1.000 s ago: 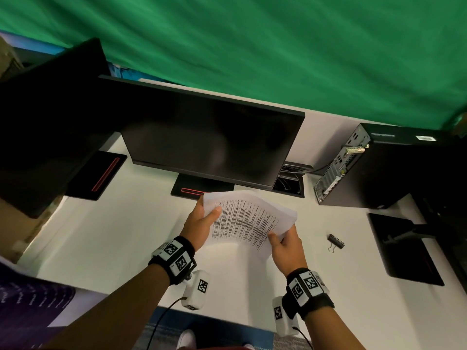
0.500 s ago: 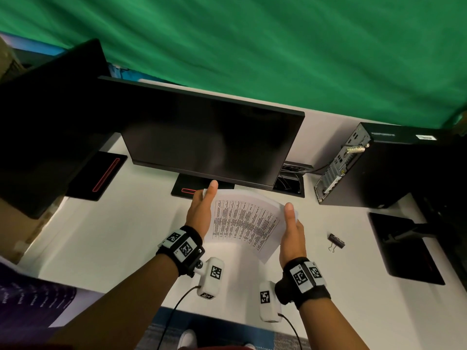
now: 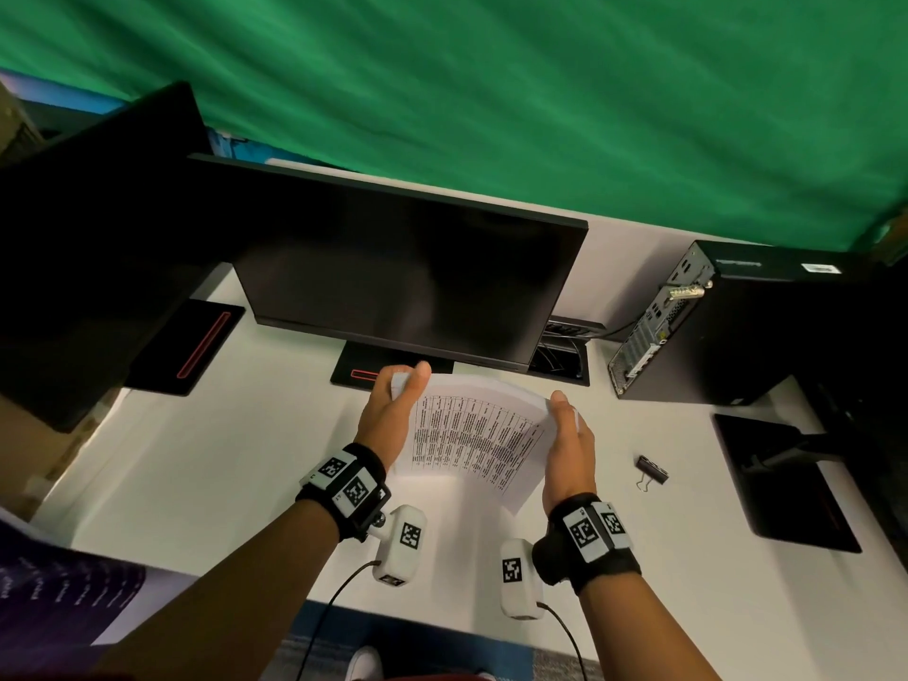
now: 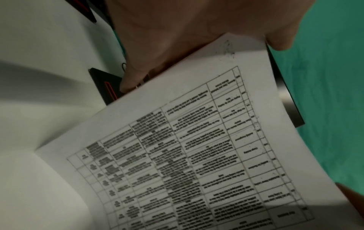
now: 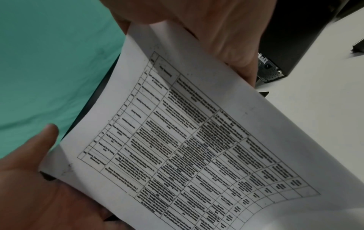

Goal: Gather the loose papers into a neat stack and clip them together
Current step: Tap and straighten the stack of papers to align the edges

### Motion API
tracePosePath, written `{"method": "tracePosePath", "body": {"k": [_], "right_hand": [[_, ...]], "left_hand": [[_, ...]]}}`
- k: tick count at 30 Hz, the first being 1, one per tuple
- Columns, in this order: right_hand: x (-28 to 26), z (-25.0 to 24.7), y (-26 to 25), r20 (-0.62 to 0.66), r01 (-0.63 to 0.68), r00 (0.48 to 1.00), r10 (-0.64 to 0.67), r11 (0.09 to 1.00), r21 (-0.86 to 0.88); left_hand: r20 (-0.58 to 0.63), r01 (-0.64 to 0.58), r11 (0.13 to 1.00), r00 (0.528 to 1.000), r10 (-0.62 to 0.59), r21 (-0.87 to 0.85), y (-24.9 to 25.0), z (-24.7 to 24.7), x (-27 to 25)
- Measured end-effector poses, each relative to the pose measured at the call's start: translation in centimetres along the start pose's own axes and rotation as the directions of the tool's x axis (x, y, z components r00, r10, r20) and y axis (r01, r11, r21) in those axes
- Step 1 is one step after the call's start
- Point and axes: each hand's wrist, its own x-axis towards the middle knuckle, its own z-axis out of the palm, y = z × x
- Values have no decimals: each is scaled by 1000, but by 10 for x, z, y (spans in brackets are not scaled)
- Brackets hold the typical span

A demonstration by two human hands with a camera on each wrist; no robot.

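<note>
papers: printed table sheets (image 3: 471, 435), lifted off the white desk (image 3: 221, 459), bowed upward between both hands, just in front of the centre monitor's (image 3: 408, 277) stand
left hand: (image 3: 388, 415) flat against the stack's left edge, fingers straight and together, fingertip (image 4: 279, 42) reaching past the far corner; pressing, not pinching
right hand: (image 3: 565, 435) mirrors it on the right edge, fingers straight behind the sheets, thumb side up; no curl round the paper that I can see
why held so: my read, palms act as two side fences to square the edges; the bow comes from squeezing inward
stack state: a lower sheet's corner peeks out at the left hand in the right wrist view, so not flush yet; sheet count unreadable
binder clip: (image 3: 651, 471) black, lies on the desk to the right of the right hand, apart from the papers, untouched
next, judged: tap the near edge down on the desk to align, then pin the stack with the left hand and free the right for the clip
room: bare desk under and in front of the hands, enough to tap; monitor stand (image 3: 363, 371) close behind the far edge
right side: PC tower (image 3: 737, 326) and a second black stand base (image 3: 786, 484) sit beyond the clip; path from right hand to clip looks open
risk: flat-palm hold only, sheets could slip or fan if one hand leaves early
</note>
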Motion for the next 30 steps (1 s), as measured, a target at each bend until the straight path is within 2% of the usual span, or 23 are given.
{"method": "tracePosePath", "body": {"k": [5,11,13,17,27,30], "right_hand": [[-3,-17,15,143,134,980,-138,990,37],[-1,-21,20,106,167,984,-145,956,-242],[-1,-21,18,133,147,984,-118,962,-231],[-3,-17,13,188,92,981,-57,979,-184],[-6,-19,13,150,155,982,-118,953,-262],[-9,-21,21,158,153,981,-111,946,-286]], "left_hand": [[173,-89,992,982,72,90,-18,-23,4],[132,-90,972,989,62,217,-22,-26,9],[132,-116,964,988,86,238,-21,-26,11],[83,-64,979,995,49,192,-21,-21,11],[103,-133,971,988,114,199,-26,-14,7],[106,-109,975,990,90,191,-34,-14,5]]}}
